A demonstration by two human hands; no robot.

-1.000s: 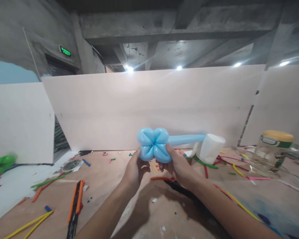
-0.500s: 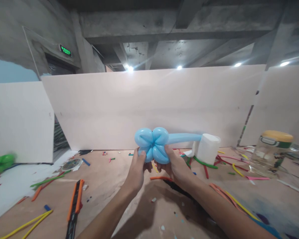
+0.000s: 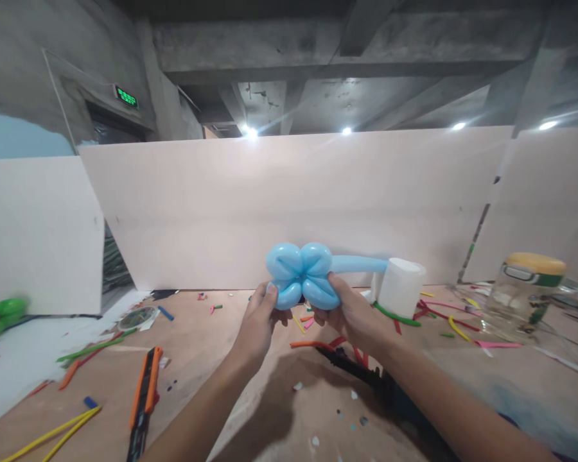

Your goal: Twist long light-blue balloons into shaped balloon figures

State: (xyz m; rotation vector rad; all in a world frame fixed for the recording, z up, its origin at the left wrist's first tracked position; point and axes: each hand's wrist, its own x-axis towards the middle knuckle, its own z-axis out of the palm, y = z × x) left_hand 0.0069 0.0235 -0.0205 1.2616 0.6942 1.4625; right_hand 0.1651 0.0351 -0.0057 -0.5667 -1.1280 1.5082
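A light blue balloon flower (image 3: 302, 277), twisted into several rounded petals, is held up over the table between my two hands. My left hand (image 3: 264, 316) grips its lower left petal, thumb in front and fingers behind. On the other side, my right hand (image 3: 349, 310) is closed round the lower right petal in the same way. A long straight blue balloon length (image 3: 359, 264) reaches right from behind the flower to a white paper roll (image 3: 402, 287). Whether it joins the flower is hidden.
An orange and black utility knife (image 3: 145, 398) lies at left, near a tape roll (image 3: 139, 317). A clear bottle with a yellow lid (image 3: 525, 292) stands at right. Balloon scraps litter the table (image 3: 192, 359). A pale panel (image 3: 289, 205) rises behind; green balloons (image 3: 2, 314) sit far left.
The balloon flower has shifted slightly right and up. My hands have moved a little farther apart, the right one outward, and the petals look more spread sideways.
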